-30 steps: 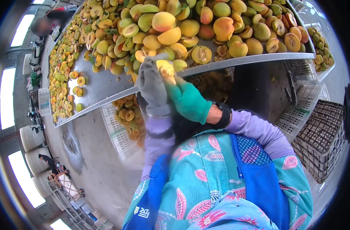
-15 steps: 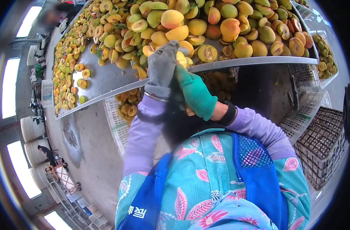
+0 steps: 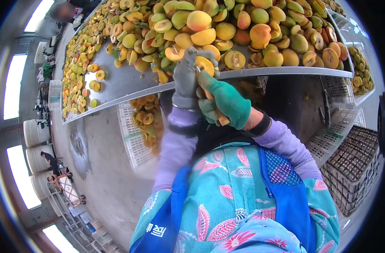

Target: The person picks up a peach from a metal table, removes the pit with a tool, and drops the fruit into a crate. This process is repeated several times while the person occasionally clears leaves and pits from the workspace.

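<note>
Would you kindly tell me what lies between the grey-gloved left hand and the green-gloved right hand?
A yellow peach sits there, gripped by the grey-gloved left hand and touched by the green-gloved right hand, as the head view shows.

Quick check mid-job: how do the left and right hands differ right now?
The left hand wears a grey glove, the right hand a green one. The left hand grips a yellow fruit at the edge of the table; the right hand grips a wooden handle just below it. Both have purple sleeves and meet at the fruit.
</note>
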Demonstrator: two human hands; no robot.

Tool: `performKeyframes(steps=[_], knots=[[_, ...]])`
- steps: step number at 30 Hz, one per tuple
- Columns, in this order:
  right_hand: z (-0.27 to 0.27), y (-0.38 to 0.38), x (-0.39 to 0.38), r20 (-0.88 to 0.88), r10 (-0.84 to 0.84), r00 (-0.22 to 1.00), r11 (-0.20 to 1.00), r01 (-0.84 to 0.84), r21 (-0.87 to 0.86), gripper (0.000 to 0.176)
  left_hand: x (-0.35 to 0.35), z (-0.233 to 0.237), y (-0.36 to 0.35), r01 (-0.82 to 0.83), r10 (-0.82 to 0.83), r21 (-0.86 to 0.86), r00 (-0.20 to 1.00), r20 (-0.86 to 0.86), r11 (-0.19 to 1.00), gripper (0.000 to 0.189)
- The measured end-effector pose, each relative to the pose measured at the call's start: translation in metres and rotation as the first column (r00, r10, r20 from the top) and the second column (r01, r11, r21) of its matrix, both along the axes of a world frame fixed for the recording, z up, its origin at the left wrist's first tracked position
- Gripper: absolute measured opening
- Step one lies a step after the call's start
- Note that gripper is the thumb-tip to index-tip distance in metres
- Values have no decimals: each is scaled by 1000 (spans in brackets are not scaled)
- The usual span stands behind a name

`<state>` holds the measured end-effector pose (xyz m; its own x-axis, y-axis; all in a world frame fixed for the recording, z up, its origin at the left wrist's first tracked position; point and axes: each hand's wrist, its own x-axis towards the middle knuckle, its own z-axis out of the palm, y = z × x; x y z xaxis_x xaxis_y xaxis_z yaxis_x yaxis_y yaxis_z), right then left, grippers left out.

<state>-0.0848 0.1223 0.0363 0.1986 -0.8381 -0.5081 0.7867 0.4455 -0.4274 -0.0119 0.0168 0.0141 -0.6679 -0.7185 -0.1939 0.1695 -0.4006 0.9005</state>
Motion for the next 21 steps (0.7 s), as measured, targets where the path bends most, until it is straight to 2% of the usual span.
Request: performKeyframes(steps=[1, 3, 4, 5, 7, 8, 9, 10, 11, 12, 14, 15, 17, 18, 19, 20, 21], knots=[[-4, 1, 0, 177, 5, 984, 998, 5, -58, 42, 2, -4, 2, -25, 25, -46, 1000, 11, 999, 51], [-19, 8, 1, 515, 41, 856, 988, 44, -151, 43, 7, -6, 6, -34, 36, 27, 998, -49, 999, 51], [-21, 9, 4, 574, 59, 817, 982, 58, -183, 43, 10, -3, 9, -29, 37, 78, 994, -100, 997, 51], [-19, 10, 5, 546, 97, 832, 980, 16, -199, 43, 10, 1, 9, -19, 37, 118, 987, -154, 993, 51], [-9, 13, 11, 500, 170, 849, 972, -59, -229, 42, 26, 11, 17, -141, 149, 74, 983, -111, 987, 50], [-8, 10, 15, 373, 237, 897, 955, -144, -260, 41, 35, 15, 19, -193, 201, 79, 973, -116, 978, 50], [-7, 7, 18, 381, 267, 885, 946, -165, -278, 41, 42, 17, 20, -247, 256, 84, 959, -121, 965, 49], [-5, 5, 22, 389, 297, 872, 937, -189, -293, 41, 48, 17, 20, -265, 264, 8, 956, -124, 964, 50], [-4, 4, 26, 395, 328, 858, 928, -214, -305, 40, 52, 18, 19, -255, 252, -81, 966, -53, 963, 51], [-16, 2, 31, 582, 344, 737, 922, -149, -357, 41, 54, 19, 17, -236, 242, -166, 970, 18, 958, 53], [-29, 2, 42, 711, 354, 608, 912, -56, -407, 41, 55, 23, 18, -198, 238, -271, 963, 125, 942, 56], [-31, 2, 44, 764, 357, 538, 906, 1, -424, 41, 55, 21, 15, -123, 134, -222, 990, 37, 967, 55], [-27, 4, 43, 758, 384, 528, 902, -39, -430, 42, 56, 15, 6, 58, -79, -137, 986, -149, 989, 54], [-25, 2, 43, 759, 412, 504, 895, -66, -442, 43, 58, 14, 15, -76, 94, 91, 970, -225, 993, 53], [-23, 1, 43, 759, 442, 478, 885, -95, -455, 44, 58, 19, 26, -160, 298, 433, 915, -272, 887, 53], [-23, 0, 46, 650, 502, 570, 832, -114, -543, 41, 68, 18, 27, -367, 427, 366, 899, -98, 855, 50], [-18, 5, 39, 541, 472, 696, 857, -220, -465, 40, 84, 15, 23, -551, 554, 259, 830, 66, 794, 47]])
